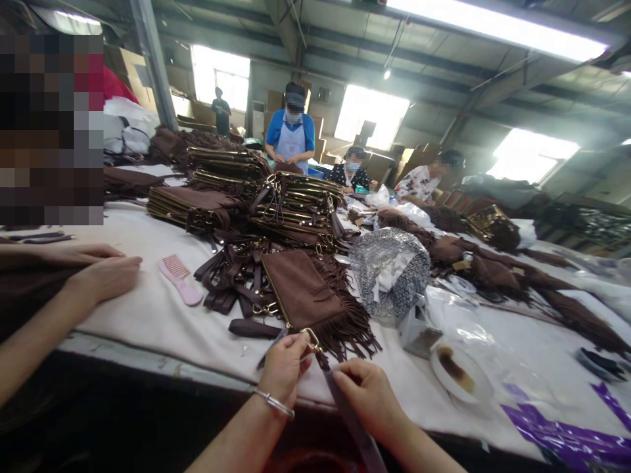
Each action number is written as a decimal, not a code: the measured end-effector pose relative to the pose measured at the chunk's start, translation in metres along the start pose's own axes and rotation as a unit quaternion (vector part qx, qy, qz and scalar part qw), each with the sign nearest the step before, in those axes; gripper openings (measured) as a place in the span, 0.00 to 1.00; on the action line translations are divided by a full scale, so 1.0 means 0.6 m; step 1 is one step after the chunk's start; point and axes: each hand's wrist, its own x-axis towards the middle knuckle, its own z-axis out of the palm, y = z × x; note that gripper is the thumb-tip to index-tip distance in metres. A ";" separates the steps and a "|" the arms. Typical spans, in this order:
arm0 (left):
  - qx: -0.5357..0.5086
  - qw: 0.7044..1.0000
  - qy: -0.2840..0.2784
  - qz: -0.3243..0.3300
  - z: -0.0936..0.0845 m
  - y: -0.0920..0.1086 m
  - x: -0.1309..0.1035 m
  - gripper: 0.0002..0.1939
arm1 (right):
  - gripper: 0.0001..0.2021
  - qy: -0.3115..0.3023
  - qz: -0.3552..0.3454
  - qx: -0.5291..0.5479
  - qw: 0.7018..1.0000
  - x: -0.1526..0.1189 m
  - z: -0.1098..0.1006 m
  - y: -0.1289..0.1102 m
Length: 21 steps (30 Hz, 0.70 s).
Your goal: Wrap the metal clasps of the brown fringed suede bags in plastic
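Observation:
A brown fringed pouch (305, 292) lies on the white-covered table, its near corner close to my left hand (286, 368). The fingers of that hand pinch a gold clasp (310, 339) at the pouch's corner. My right hand (367, 391) is closed on a dark strap (350, 417), which runs from the clasp down toward the bottom edge of the view. A dark wrist loop (254, 328) rests left of the clasp. Behind the pouch lies a heap of dark straps with metal fittings (236, 272).
Stacked brown pouches (296, 207) stand behind. A pink comb (180, 279) lies left, near another person's hands (106, 276). Right are a silvery bundle (389, 269), a white dish (461, 374) and purple plastic (562, 433). Several people are farther back.

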 end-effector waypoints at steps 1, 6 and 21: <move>0.003 1.000 0.000 0.002 0.000 -0.001 0.000 0.18 | 0.13 0.013 -0.029 -0.021 0.999 0.004 0.002 -0.001; 0.013 1.000 0.000 0.013 0.001 -0.003 -0.001 0.20 | 0.12 0.050 -0.130 -0.069 0.988 0.029 0.018 -0.007; 0.086 0.989 -0.112 0.031 -0.005 -0.007 -0.012 0.16 | 0.19 -0.037 0.035 0.141 0.989 0.013 0.008 0.020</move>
